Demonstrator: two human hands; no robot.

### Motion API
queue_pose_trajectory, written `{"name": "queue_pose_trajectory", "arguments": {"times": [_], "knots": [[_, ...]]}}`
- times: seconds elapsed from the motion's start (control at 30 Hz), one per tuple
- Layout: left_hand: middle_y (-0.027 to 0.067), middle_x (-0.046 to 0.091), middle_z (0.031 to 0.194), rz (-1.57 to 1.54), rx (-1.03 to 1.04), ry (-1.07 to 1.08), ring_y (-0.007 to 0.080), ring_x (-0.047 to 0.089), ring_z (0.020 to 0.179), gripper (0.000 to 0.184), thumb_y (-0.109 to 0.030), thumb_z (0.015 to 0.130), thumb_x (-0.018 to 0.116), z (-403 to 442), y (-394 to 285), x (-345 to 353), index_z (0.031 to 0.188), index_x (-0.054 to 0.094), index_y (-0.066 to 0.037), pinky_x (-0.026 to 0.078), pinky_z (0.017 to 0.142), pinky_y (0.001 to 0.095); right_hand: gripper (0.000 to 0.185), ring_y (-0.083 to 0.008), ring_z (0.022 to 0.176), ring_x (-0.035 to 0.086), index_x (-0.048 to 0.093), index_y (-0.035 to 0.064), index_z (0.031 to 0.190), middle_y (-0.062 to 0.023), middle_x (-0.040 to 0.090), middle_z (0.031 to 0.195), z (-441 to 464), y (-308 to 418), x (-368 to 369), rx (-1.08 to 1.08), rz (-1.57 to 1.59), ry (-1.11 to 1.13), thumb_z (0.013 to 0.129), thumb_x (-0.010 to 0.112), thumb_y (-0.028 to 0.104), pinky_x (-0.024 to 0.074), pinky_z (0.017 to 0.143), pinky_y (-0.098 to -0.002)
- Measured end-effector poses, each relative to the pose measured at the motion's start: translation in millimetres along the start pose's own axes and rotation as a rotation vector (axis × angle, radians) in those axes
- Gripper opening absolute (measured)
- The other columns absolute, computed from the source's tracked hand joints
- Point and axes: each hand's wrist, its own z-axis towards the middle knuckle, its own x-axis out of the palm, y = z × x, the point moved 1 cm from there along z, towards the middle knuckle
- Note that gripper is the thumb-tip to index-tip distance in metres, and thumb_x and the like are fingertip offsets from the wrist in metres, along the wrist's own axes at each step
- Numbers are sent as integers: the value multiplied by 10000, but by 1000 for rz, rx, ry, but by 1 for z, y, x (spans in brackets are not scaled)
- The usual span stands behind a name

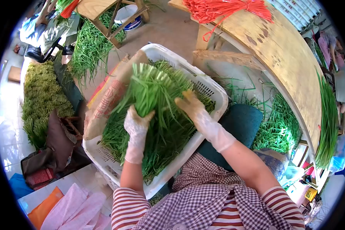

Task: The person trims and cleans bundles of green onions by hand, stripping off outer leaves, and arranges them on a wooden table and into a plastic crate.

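My left hand (137, 120), in a whitish glove with a stained palm, is closed round a bunch of green chives (148, 90). The pale cut ends of the bunch point up and away from me, a little blurred. To its right, my right hand (193, 107), gloved the same way, has its fingers apart and holds nothing. It is close beside the bunch, over the leaves. Below both hands, a white plastic crate (217, 86) is filled with loose chives (168, 134). A printed brown sack (110, 97) lines its left side.
A curved wooden table (295, 50) at the right bears red ties (230, 9) and long chives (326, 122). Chive scraps (278, 122) lie on the floor. Stacked bunches (44, 99) stand at the left. A white bucket (125, 15) is beyond, and a person (40, 34) sits upper left.
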Motion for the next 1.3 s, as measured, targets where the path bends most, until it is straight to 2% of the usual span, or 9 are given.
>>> {"name": "queue_pose_trajectory", "arguments": {"times": [0.13, 0.27, 0.4, 0.43, 0.6, 0.9, 1.1, 1.17, 1.3], "knots": [[215, 591, 1131, -228, 91, 182, 336, 584, 1038, 979, -404, 538, 893, -34, -5, 16, 1282, 436, 38, 463, 910, 385, 546, -194, 1026, 580, 545, -24, 1201, -97, 630, 1128, 33, 21, 44, 245, 445, -204, 765, 800, 182, 456, 912, -305], [360, 249, 1417, -401, 145, 23, 464, 256, 1321, 1283, -589, 572, 809, -9, -17, 3, 1430, 156, 106, 231, 1097, 499, 439, -171, 949, 594, 556, -1, 1203, -67, 628, 1108, 57, -42, 40, 33, 338, -194, 803, 727, 66, 488, 857, -283], [314, 439, 1342, -674, 179, 140, 371, 456, 1241, 1049, -428, 647, 808, 42, -33, 25, 1386, 299, 114, 331, 1063, 412, 478, -137, 948, 586, 563, 12, 1201, -36, 626, 1103, 45, -47, 46, -174, 610, 3, 768, 762, 40, 493, 863, -272], [264, 558, 1234, -788, 81, 394, 307, 566, 1123, 904, -387, 646, 810, 53, -36, 22, 1329, 430, 67, 421, 982, 369, 478, -144, 967, 587, 555, 5, 1198, -43, 621, 1115, 43, -47, 43, -113, 610, -33, 765, 758, 18, 490, 881, -277], [153, 667, 1037, -668, 80, 532, 209, 628, 952, 620, -335, 616, 830, 69, -54, 28, 1105, 632, -11, 479, 859, 330, 417, -129, 982, 578, 562, 15, 1179, -33, 626, 1098, 30, -52, 12, 16, 752, -113, 802, 737, 53, 474, 889, -269], [200, 609, 1105, -349, -101, 82, 319, 583, 1003, 677, -461, 666, 799, 101, -15, 71, 1149, 616, -22, 466, 859, 415, 267, -142, 901, 589, 613, 51, 1079, -17, 636, 988, 26, -103, -19, 228, 996, -428, 819, 674, 50, 476, 849, -271], [207, 505, 1220, -19, 474, -519, 316, 482, 1038, 584, -348, 740, 769, 41, -72, 10, 1200, 555, -59, 436, 855, 425, 216, -152, 870, 605, 616, 39, 1042, -32, 641, 972, 25, -90, -19, 125, 908, -357, 829, 634, 12, 510, 792, -279], [226, 488, 1266, -337, 681, -40, 313, 493, 1105, 674, -349, 732, 782, 24, -66, 25, 1263, 517, -30, 425, 928, 422, 241, -152, 885, 604, 607, 27, 1065, -36, 642, 986, 24, -85, -20, 164, 875, -357, 828, 642, 5, 501, 811, -271], [125, 532, 1299, -696, 334, 617, 216, 527, 1117, 762, -240, 766, 788, 10, -73, 41, 1369, 412, 35, 398, 992, 334, 281, -147, 923, 599, 589, 9, 1099, -46, 643, 1016, 11, -60, -13, 81, 732, -226, 828, 660, 6, 486, 849, -263]]}}
